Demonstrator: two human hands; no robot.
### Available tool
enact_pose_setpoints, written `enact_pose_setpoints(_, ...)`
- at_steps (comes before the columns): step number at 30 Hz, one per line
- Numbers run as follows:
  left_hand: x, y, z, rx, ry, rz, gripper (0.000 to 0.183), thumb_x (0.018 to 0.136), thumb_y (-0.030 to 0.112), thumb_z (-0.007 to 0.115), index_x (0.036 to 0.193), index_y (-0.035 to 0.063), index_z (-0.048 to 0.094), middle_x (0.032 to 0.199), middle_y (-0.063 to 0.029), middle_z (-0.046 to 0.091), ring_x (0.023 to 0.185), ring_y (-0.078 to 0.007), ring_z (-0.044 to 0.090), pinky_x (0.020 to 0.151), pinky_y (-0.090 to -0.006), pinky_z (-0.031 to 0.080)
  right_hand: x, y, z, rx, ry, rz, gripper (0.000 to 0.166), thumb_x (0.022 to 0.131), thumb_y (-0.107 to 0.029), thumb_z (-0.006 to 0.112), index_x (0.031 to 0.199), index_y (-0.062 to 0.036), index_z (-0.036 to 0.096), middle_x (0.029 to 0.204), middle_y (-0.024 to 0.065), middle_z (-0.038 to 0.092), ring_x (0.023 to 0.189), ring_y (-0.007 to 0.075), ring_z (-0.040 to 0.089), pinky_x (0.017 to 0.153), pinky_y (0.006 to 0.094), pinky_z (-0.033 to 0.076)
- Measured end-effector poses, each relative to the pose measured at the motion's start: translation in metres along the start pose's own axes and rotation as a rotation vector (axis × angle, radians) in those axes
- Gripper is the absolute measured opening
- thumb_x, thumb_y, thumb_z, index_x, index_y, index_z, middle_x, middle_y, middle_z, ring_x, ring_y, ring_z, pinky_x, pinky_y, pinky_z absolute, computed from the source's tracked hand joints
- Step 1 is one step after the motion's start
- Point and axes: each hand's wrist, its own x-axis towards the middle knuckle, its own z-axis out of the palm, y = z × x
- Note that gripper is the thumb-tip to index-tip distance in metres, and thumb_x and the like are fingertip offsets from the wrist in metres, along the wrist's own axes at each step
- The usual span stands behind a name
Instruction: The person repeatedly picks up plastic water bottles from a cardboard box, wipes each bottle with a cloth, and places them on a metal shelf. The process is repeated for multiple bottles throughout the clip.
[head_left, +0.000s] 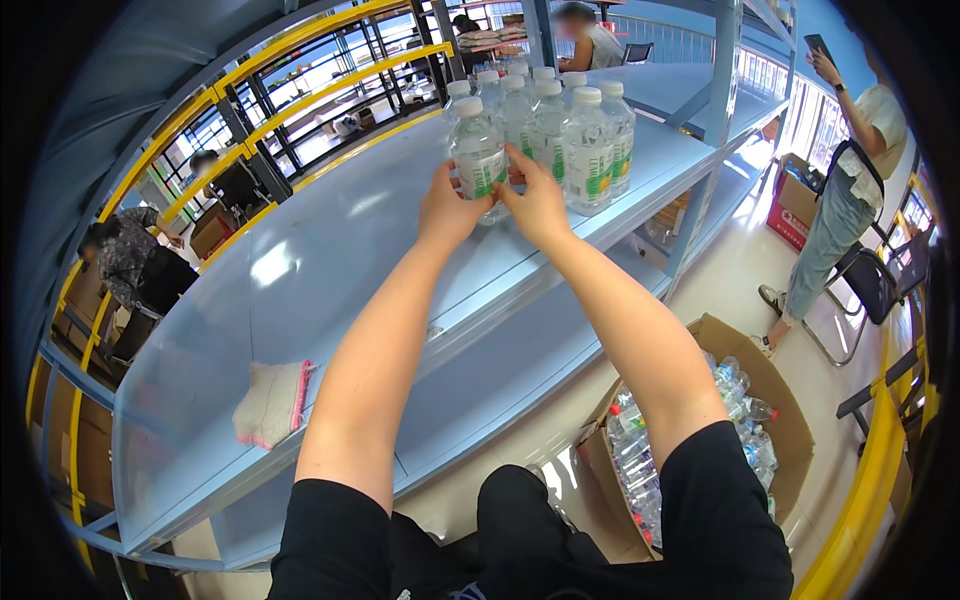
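Note:
Both my hands are around a clear plastic bottle (480, 146) with a white cap and a green-and-white label. My left hand (448, 206) grips its left side, low on the label. On the other side, my right hand (536, 195) holds it with thumb and fingers, the two thumbs meeting in front. The bottle stands upright on the blue metal shelf (337, 247), at the near left of a group. Several matching capped bottles (589, 154) stand close together to its right and behind it. Their bases are partly hidden.
A folded whitish cloth (271, 405) with pink edging lies on the shelf at left. Below right, a cardboard box (791, 450) holds many plastic bottles. A blue upright post (724, 75) rises at the shelf's right end. A person (847, 172) stands at right holding a phone.

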Motion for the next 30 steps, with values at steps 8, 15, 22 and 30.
enact_pose_setpoints(8,0.034,-0.020,0.026,0.073,0.059,0.021,0.078,0.058,0.030,0.075,0.121,0.0021,0.039,0.100,-0.0130,0.055,0.083,-0.0211,0.060,0.069,-0.0313,0.049,0.009,0.007,0.012,-0.156,0.106,0.012,0.051,0.072,-0.008,0.061,0.119,-0.0093,0.044,0.098,0.0152,0.051,0.087,0.0275,0.054,0.075,0.0356,0.044)
enact_pose_setpoints(15,0.040,-0.021,0.038,0.082,0.127,-0.007,0.076,0.058,0.028,0.075,0.120,0.0022,0.040,0.102,-0.0147,0.055,0.086,-0.0236,0.058,0.074,-0.0321,0.047,0.012,0.014,0.015,-0.161,0.071,0.013,0.047,0.072,-0.004,0.057,0.117,-0.0071,0.044,0.107,0.0187,0.051,0.097,0.0302,0.052,0.081,0.0373,0.043)
enact_pose_setpoints(22,0.038,-0.021,0.042,-0.086,0.102,-0.092,0.068,0.061,0.019,0.072,0.118,0.0018,0.041,0.105,-0.0152,0.052,0.096,-0.0260,0.053,0.080,-0.0335,0.044,0.010,0.009,0.013,-0.189,0.018,0.001,0.053,0.072,0.001,0.050,0.123,-0.0069,0.040,0.113,0.0212,0.046,0.100,0.0366,0.049,0.083,0.0394,0.042)
enact_pose_setpoints(30,0.039,-0.027,0.046,-0.142,0.090,-0.082,0.067,0.064,0.015,0.071,0.122,0.0026,0.040,0.107,-0.0141,0.054,0.092,-0.0215,0.055,0.074,-0.0298,0.047,0.010,0.008,0.012,-0.247,-0.048,0.059,0.063,0.070,-0.001,0.052,0.130,-0.0084,0.034,0.115,0.0237,0.042,0.105,0.0382,0.044,0.089,0.0376,0.038)
